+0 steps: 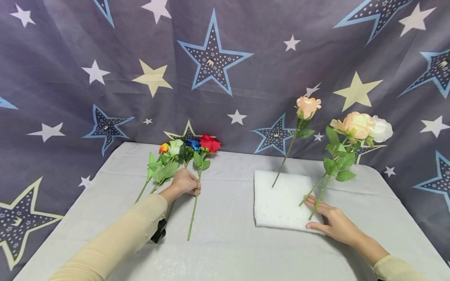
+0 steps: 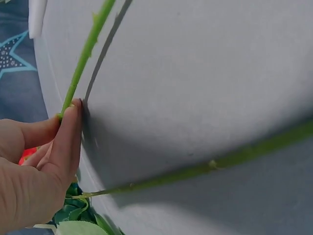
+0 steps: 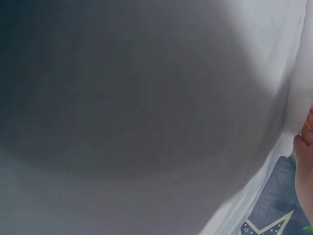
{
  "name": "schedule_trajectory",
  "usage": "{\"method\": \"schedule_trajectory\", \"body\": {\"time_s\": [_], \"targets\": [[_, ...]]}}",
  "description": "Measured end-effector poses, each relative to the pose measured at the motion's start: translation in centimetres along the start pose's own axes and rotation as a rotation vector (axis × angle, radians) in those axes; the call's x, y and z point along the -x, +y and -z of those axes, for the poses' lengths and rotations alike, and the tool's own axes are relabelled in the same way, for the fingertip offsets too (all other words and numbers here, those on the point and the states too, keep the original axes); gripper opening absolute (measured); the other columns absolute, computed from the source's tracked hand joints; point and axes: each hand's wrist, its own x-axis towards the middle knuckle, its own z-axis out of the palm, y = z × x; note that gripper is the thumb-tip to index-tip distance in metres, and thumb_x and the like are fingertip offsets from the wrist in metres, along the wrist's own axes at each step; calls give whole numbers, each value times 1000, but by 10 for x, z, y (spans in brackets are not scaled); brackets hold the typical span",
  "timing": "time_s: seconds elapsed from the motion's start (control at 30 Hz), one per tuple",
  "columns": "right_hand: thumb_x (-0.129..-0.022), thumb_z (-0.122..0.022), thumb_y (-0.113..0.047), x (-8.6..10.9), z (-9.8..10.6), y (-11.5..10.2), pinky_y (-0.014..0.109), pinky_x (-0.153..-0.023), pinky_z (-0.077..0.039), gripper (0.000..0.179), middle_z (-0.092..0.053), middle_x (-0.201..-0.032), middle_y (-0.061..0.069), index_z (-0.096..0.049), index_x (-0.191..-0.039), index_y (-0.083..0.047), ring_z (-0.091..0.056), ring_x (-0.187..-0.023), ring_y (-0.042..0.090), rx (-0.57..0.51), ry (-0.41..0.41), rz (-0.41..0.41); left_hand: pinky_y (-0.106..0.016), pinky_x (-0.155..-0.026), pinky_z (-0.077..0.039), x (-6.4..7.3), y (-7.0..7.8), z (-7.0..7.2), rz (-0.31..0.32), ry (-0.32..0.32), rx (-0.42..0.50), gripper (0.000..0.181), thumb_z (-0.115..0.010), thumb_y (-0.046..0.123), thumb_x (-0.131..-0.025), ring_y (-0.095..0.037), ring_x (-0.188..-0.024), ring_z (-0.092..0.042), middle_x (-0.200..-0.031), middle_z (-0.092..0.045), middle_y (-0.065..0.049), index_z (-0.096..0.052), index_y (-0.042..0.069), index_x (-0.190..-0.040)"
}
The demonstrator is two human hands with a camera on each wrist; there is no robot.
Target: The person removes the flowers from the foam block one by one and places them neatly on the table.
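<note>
My left hand point(image 1: 183, 181) pinches the green stem of a red rose point(image 1: 210, 143) between thumb and fingers; the stem point(image 2: 84, 58) runs out past the fingertips in the left wrist view. Close beside that hand lie a blue rose point(image 1: 193, 144), a pale green rose point(image 1: 175, 147) and an orange-yellow bud point(image 1: 163, 148). On the right, a white foam block point(image 1: 277, 207) bears an upright pink rose point(image 1: 308, 107), a peach rose point(image 1: 358, 125) and a white rose point(image 1: 381, 129). My right hand point(image 1: 334, 220) rests on the block's right edge, fingers extended behind the stems.
A grey cloth covers the table point(image 1: 225, 249). Behind it hangs a dark curtain point(image 1: 239, 105) with stars. A black device point(image 1: 159, 231) sits at the left wrist. Another green stem point(image 2: 210, 167) stretches across the left wrist view.
</note>
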Motion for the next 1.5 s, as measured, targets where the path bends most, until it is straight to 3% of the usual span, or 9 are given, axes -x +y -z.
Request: {"method": "schedule_trajectory", "body": {"time_s": [0.27, 0.47, 0.57, 0.67, 0.87, 1.27, 1.5], "targets": [[-70, -83, -26, -1, 0, 0, -6, -108, -16, 63, -62, -127, 25, -63, -123, 3, -22, -134, -20, -2, 3, 0, -26, -59, -62, 6, 4, 2, -59, 33, -89, 18, -70, 2, -84, -13, -54, -67, -82, -73, -23, -71, -11, -97], [-71, -83, -26, 0, 1, -1, -6, -108, -15, 63, -62, -127, 25, -63, -123, 2, -22, -133, -20, -4, 4, 2, -33, -68, -61, 12, 11, 5, -212, 100, -354, 20, -73, 12, -82, -25, -71, -72, -80, -75, -16, -75, -4, -94], [-70, -83, -26, 0, 1, -1, -6, -108, -15, 63, -62, -126, 25, -63, -123, 2, -22, -133, -20, 5, 7, 7, -37, -78, -59, 12, 18, 5, -268, 122, -396, 23, -74, 17, -81, -28, -83, -71, -90, -76, -15, -75, -2, -96], [-70, -83, -27, 1, 2, -2, -7, -107, -15, 63, -62, -126, 25, -63, -123, 2, -21, -133, -20, 12, 8, 6, -38, -81, -59, 11, 26, 3, -306, 104, -366, 28, -74, 18, -82, -29, -90, -69, -99, -75, -16, -73, -2, -102], [-71, -82, -28, 1, 2, -2, -7, -106, -14, 62, -62, -127, 24, -63, -123, 1, -21, -132, -20, 5, 2, -3, -34, -83, -58, 5, 46, -10, -351, 80, -259, 32, -73, 21, -82, -25, -92, -70, -100, -75, -14, -71, 2, -108], [-70, -83, -29, 0, 1, 0, -6, -107, -15, 63, -63, -126, 24, -63, -122, 2, -22, -132, -19, 17, 7, 12, -31, -85, -59, -11, 79, -59, -424, 21, 14, 30, -77, 18, -81, -25, -100, -70, -109, -73, -14, -73, 5, -108], [-71, -82, -28, 0, 2, -1, -6, -107, -15, 62, -62, -127, 25, -63, -122, 3, -21, -133, -20, 1, -4, -3, -26, -84, -58, -22, 93, -90, -394, -13, 186, 33, -77, 16, -81, -25, -104, -69, -110, -73, -14, -72, 3, -110]]}}
